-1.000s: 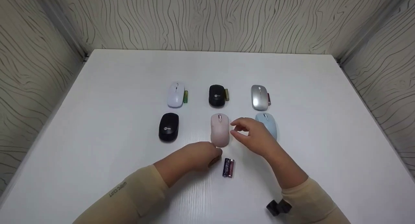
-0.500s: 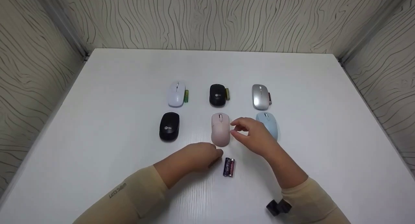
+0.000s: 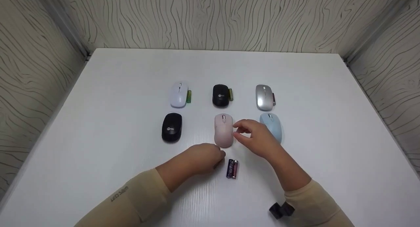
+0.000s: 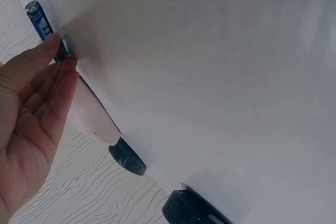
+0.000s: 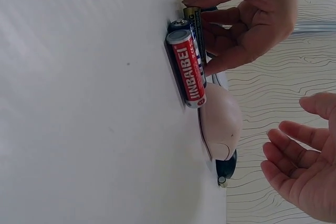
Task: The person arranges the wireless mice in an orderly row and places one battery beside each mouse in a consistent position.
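My left hand point(image 3: 205, 158) is low over the table, just in front of the pink mouse point(image 3: 223, 131). Between its thumb and fingers it pinches a dark battery with a gold end point(image 5: 195, 24), mostly hidden from above. Right of that hand lie a red battery point(image 5: 189, 69) and a dark blue battery point(image 4: 39, 18), side by side. My right hand point(image 3: 257, 136) hovers at the pink mouse's right side, fingers loosely bent and holding nothing. In the right wrist view, a gap shows between this hand point(image 5: 310, 156) and the mouse. Behind the right hand, the light blue mouse point(image 3: 273, 125) is partly covered.
A black mouse point(image 3: 172, 127) sits left of the pink one. Farther back are a white mouse point(image 3: 179, 95), another black mouse point(image 3: 220, 95) and a silver mouse point(image 3: 264, 97), each with batteries along its right side. Patterned panels point(image 3: 210, 20) border the white table point(image 3: 98, 122).
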Motion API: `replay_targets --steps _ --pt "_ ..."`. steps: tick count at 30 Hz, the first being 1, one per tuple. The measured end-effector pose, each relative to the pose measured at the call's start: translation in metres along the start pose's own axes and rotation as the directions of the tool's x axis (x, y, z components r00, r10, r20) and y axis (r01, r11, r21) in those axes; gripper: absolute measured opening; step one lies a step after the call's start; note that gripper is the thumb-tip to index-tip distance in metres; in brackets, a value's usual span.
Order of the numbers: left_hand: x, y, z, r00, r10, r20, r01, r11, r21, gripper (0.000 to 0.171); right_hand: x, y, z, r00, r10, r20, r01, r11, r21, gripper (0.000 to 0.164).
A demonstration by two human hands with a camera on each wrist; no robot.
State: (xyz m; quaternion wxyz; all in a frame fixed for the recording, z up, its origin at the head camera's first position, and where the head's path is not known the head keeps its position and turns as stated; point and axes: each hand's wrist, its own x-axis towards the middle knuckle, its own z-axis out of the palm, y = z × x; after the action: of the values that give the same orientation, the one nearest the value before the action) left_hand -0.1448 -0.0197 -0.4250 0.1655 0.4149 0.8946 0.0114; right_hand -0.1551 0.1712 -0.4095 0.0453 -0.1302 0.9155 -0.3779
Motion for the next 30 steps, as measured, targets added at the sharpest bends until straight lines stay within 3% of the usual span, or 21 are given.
replay_targets --steps 7,16,21,30 --pt "-0.002 -0.002 0.002 0.999 0.027 -0.022 -0.027 1.0 0.013 0.008 0.001 -0.001 0.0 1.0 0.03 0.009 -0.03 1.0 0.007 0.028" --pt "-0.004 -0.008 0.003 1.0 -0.004 -0.015 0.003 0.998 -0.069 0.01 0.001 -0.004 -0.001 0.999 0.028 0.017 -0.028 1.0 -0.009 0.03" --pt "-0.007 -0.013 -0.002 0.998 -0.012 -0.062 0.005 0.994 -0.105 0.008 0.002 -0.006 -0.001 0.999 0.027 0.016 -0.027 1.0 -0.005 0.03" --pt "-0.013 -0.032 -0.008 0.988 -0.129 -0.087 0.115 0.983 -0.144 0.042 0.005 -0.01 -0.002 0.999 0.045 0.025 -0.045 0.999 -0.016 0.03"
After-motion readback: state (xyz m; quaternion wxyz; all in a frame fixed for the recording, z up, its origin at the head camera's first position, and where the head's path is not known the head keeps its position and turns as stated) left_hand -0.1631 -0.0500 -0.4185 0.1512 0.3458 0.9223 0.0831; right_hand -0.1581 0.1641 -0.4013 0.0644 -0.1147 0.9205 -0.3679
